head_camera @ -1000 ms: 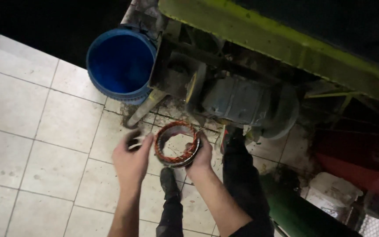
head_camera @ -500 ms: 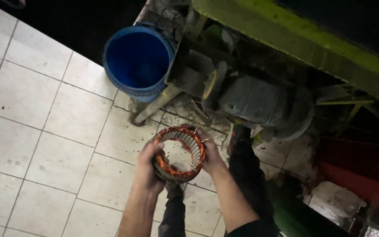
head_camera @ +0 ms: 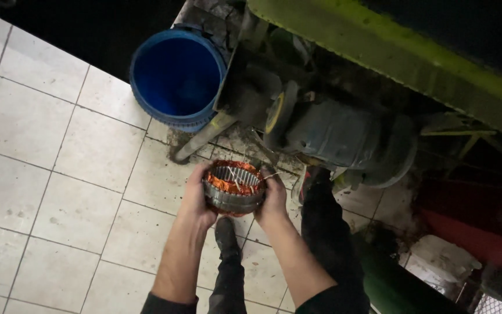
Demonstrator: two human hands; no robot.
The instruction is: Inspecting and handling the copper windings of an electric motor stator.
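So the person's standing over the tiled floor (head_camera: 59, 192) with a motor stator (head_camera: 233, 187) held up in front of them at about waist height, gripped from both sides. Left hand (head_camera: 196, 195) is wrapped around the left edge of the ring, right hand (head_camera: 274, 197) cups the right edge, fingers curled over the rim on both. Neither hand is loose; both are clamped on the thing.

The stator's a steel ring with copper windings bulging out at the ends, orange-red colour, and there are pale slot liners or wedges showing inside the bore. A thin wire lead sticks out toward the right hand. It's tilted so you can look partly into the bore.

As for progress, judging from how things sit: the stator is out in the open, apart from any housing, so whatever pulling-out was needed looks done. The windings look intact and in place, nothing stripped off that I can see. It isn't set down anywhere yet, it's just being held over the floor, above the person's dark shoe (head_camera: 226, 235).

Around it: a blue bucket (head_camera: 175, 75) on the floor, well apart from the stator, looks empty from here. A grubby grey motor (head_camera: 344, 136) sits under a yellow-green machine frame (head_camera: 390, 52), with crud on the tiles below.
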